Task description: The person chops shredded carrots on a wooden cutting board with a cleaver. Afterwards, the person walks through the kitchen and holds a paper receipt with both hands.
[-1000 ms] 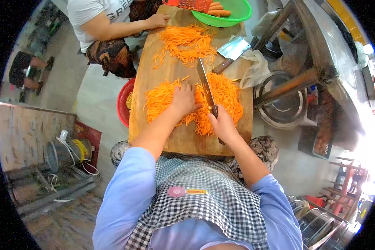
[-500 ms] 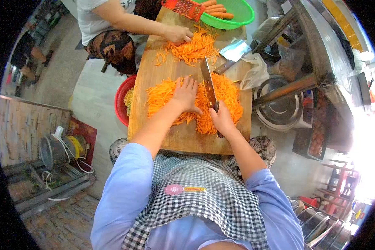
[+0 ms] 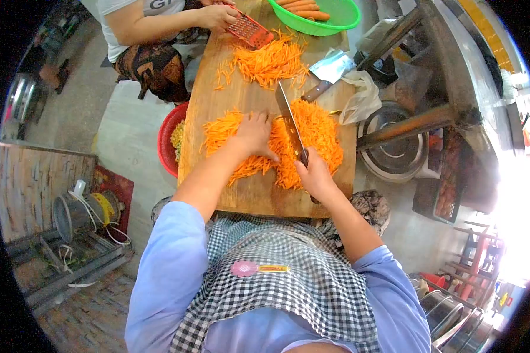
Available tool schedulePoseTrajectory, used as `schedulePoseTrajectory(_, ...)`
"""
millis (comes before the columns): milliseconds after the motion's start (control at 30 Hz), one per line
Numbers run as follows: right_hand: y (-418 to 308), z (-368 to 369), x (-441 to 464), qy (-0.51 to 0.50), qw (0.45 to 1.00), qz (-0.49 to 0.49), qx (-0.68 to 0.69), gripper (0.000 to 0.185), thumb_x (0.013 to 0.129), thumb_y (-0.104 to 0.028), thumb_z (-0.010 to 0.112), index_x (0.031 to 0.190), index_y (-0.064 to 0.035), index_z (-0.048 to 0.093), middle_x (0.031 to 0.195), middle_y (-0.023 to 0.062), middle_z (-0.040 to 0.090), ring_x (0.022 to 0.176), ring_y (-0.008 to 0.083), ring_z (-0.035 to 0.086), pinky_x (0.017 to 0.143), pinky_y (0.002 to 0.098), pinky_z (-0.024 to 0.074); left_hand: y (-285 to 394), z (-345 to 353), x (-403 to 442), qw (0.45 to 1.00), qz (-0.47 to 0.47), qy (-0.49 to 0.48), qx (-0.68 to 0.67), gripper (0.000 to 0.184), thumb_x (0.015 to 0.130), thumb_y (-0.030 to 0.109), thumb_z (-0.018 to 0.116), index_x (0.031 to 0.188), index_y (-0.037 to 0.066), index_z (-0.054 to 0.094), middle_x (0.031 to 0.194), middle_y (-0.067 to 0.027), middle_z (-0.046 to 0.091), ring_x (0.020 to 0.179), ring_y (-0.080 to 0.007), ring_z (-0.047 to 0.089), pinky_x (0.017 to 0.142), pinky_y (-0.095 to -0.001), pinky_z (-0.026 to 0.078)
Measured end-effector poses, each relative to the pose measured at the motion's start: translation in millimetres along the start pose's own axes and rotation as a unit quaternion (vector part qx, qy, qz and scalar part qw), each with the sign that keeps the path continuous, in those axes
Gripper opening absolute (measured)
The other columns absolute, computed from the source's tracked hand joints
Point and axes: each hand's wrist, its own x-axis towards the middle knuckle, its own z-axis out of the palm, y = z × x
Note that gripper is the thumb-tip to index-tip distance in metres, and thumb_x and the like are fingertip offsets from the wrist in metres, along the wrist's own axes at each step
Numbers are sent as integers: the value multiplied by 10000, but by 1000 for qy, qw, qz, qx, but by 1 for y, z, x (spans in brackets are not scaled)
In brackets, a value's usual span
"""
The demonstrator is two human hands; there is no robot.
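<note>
My left hand (image 3: 254, 136) lies on a pile of shredded carrot (image 3: 221, 130), its thumb spread away from the fingers. In my right hand (image 3: 316, 174) is the handle of a kitchen knife (image 3: 290, 122), its broad blade slanting away from me and to the left. The blade stands over the shreds, between my left hand and the larger heap on the right. Under the piles is a wooden board (image 3: 259, 203). Another heap of carrot shreds (image 3: 270, 62) lies farther off, beside a red grater (image 3: 250, 29) held by another person.
A cleaver (image 3: 333, 66) lies on the board's right side by a white plastic bag (image 3: 359, 97). At the far end, a green basket (image 3: 350, 22) holds whole carrots. A red basket (image 3: 166, 141) stands left of the board; a metal-framed table (image 3: 453, 65) is at right.
The other person's hand has left the far heap and now holds the grater, which has come over that heap's edge. My left hand and the knife have shifted slightly left.
</note>
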Motion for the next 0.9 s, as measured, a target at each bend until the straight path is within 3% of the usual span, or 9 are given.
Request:
schedulePoseTrajectory(167,5,7,14,-49,998,34,-14,208,864,-151,570,935,2,449,760,190,530,696,336,544,628,422,423,4,13,3,999,-11,23,38,1029,617,645,693,1315,-39,372,1255,-159,441,1226,-303,378,1043,-468,281)
schedulePoseTrajectory(367,23,31,39,18,999,-9,-37,197,864,-137,570,940,8,460,731,161,535,699,296,569,606,406,436,5,12,2,998,-16,40,34,949,681,623,663,1297,-43,383,1222,-155,451,1194,-291,399,1011,-450,311)
schedulePoseTrajectory(467,24,25,28,36,997,15,65,214,866,-141,569,969,16,464,734,145,545,679,284,570,589,397,440,8,16,2,998,-20,50,30,927,690,621,656,1287,-38,396,1203,-148,461,1167,-287,413,982,-431,332)
schedulePoseTrajectory(567,28,23,16,63,997,-27,44,229,865,-142,569,989,20,465,736,143,548,632,291,563,561,397,439,11,17,-1,998,-34,39,36,883,699,611,655,1260,-33,431,1171,-139,480,1135,-280,428,959,-410,345)
schedulePoseTrajectory(667,2,6,2,28,999,5,26,250,833,-145,594,989,13,478,820,238,569,801,397,578,705,442,447,12,14,-1,997,-36,27,58,833,700,594,664,1216,-31,473,1133,-129,500,1107,-270,440,942,-394,354)
schedulePoseTrajectory(900,19,11,23,-29,999,-36,-15,220,817,-131,597,918,29,484,784,257,585,770,425,587,667,465,458,8,22,-1,994,-18,92,54,773,685,571,689,1146,-27,521,1077,-115,513,1070,-263,458,914,-386,368)
